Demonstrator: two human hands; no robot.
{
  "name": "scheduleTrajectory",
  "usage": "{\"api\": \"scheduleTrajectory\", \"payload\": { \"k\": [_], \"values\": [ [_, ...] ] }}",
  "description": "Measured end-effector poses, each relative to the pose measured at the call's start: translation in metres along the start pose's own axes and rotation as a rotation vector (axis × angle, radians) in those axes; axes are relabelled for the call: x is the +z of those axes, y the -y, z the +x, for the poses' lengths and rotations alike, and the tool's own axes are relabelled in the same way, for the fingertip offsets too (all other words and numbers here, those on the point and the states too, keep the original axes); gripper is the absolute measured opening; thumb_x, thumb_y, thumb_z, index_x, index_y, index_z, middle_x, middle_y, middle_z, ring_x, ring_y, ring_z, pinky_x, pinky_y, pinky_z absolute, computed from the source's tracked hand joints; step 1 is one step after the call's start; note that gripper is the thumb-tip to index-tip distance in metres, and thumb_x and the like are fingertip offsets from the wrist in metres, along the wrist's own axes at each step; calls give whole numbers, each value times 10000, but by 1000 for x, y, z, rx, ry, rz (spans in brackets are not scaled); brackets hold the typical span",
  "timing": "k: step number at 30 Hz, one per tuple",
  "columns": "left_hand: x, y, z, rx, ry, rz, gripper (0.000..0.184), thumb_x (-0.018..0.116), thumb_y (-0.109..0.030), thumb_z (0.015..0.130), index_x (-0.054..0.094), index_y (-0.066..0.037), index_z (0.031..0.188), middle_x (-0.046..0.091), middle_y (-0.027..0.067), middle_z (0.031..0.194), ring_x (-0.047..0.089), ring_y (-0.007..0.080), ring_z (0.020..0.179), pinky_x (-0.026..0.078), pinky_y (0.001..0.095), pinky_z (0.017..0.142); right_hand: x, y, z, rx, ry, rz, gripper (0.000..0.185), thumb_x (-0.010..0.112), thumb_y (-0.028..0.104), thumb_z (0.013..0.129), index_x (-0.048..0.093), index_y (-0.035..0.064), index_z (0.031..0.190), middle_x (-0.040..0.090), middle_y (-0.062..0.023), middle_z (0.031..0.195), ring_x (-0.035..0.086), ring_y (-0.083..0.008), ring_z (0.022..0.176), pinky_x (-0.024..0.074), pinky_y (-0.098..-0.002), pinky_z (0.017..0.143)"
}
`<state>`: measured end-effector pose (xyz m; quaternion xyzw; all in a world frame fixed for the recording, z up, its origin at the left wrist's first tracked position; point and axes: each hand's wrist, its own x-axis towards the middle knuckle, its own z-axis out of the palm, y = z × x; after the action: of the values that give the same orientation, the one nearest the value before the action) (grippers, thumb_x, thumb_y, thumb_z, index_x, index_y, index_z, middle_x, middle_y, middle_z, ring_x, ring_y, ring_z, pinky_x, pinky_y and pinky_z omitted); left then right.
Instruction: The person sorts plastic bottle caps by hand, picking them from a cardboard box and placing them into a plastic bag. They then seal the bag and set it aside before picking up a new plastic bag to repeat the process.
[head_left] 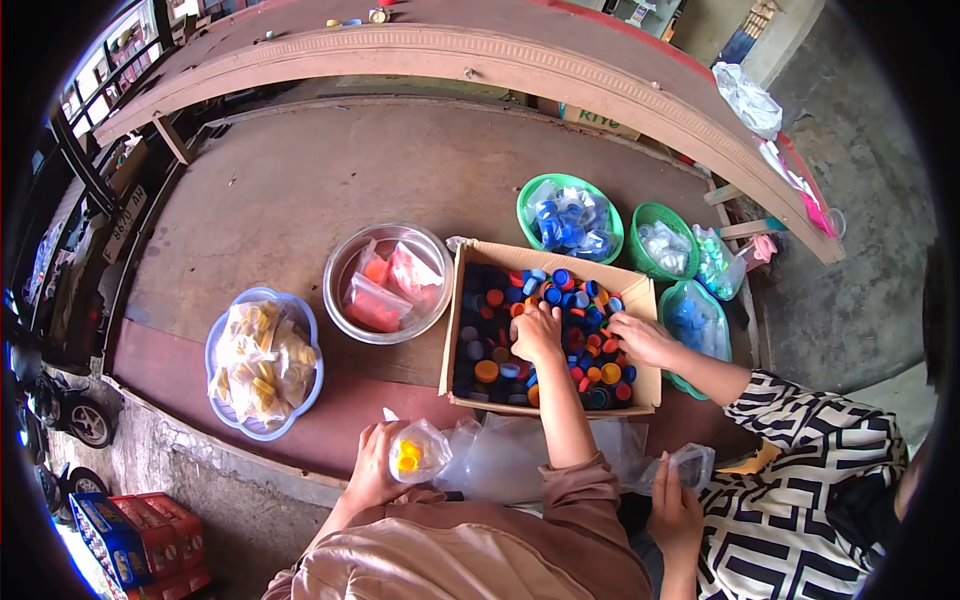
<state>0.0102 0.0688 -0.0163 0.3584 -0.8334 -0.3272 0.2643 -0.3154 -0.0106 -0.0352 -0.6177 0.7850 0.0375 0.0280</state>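
Observation:
My left hand (374,466) is closed around the edge of a clear plastic bag (432,452), which stands open with a few yellow bottle caps (409,456) inside. My right hand (538,333) reaches into a cardboard box (556,256) full of loose bottle caps (487,372) in blue, red, orange and yellow. Its fingers curl down among the caps, and what they grip is hidden. Beneath my right forearm, flat clear plastic bags (497,468) lie along the table's near edge.
At right, a co-worker's hand (645,339) reaches into the box; their other hand (677,510) holds a clear bag. Green baskets (524,222) with bagged caps stand behind and right. A metal bowl (333,312) and purple basin (215,372) hold bags at left. A raised shelf (420,50) spans the back.

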Motion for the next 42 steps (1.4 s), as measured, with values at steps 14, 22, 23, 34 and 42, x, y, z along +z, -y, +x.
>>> {"api": "scheduleTrajectory", "payload": {
  "k": [14,22,23,34,42],
  "values": [
    [-5,-12,-2,50,25,-4,802,804,-239,539,407,-36,1205,505,143,1110,474,351,1033,356,464,910,2,-16,-1,-211,-371,516,105,732,111,582,635,109,624,591,-50,762,584,-242,729,444,-376,639],
    [0,-10,0,-52,-17,-40,750,773,-222,586,403,-40,1213,499,134,1129,489,324,1046,338,439,924,-92,81,-125,-464,-615,1088,112,697,44,647,592,70,675,547,-56,710,541,-195,665,427,-315,618],
    [0,-12,2,-35,-14,-51,747,772,-217,586,403,-39,1211,499,135,1130,488,323,1048,339,439,922,-87,92,-131,-588,-490,986,131,729,77,642,617,81,710,566,-43,749,550,-178,701,425,-296,631],
    [5,-9,-5,-16,54,-46,770,779,-230,574,402,-40,1218,499,143,1138,474,333,1056,322,443,939,-42,5,-17,-326,-130,602,151,702,96,649,676,57,793,621,-78,744,595,-190,665,479,-304,618],
    [-2,-6,1,-93,44,-94,786,800,-212,550,406,-44,1208,516,140,1105,484,355,1029,356,446,908,0,25,-1,-411,531,370,354,739,351,521,683,57,709,656,-138,717,644,-273,690,519,-358,652]
  ]
}}
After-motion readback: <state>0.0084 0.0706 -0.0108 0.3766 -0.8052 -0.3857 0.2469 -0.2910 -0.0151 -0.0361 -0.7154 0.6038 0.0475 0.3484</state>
